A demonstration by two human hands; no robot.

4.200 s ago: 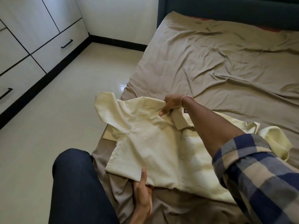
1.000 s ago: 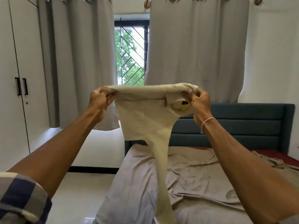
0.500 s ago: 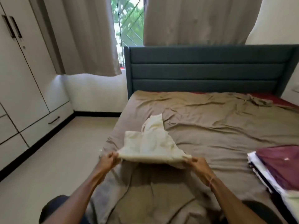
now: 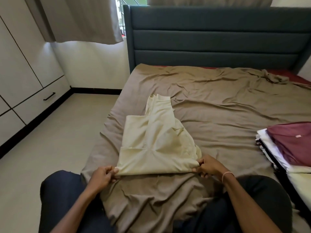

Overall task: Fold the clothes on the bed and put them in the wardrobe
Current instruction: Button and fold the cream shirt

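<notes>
Lowered since earlier onto the wrinkled brown bedsheet (image 4: pixel 218 115), pale yellow folded cotton shirt (image 4: pixel 156 142), long axis toward upper frame, near edge pinched by left hand (image 4: pixel 102 177) and right hand (image 4: pixel 208 167)

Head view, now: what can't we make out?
All in the head view.
Stack of folded clothes: cut off by the right edge, count unclear.
Wardrobe: cut by the left and top edges.
Cream shirt: collar hidden inside its own folds.
Left hand, right hand: fingertips hidden under the shirt's edge.

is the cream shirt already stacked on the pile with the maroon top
No, the cream shirt lies on the sheet apart from the pile, its near corners pinched by left hand and right hand.
</notes>
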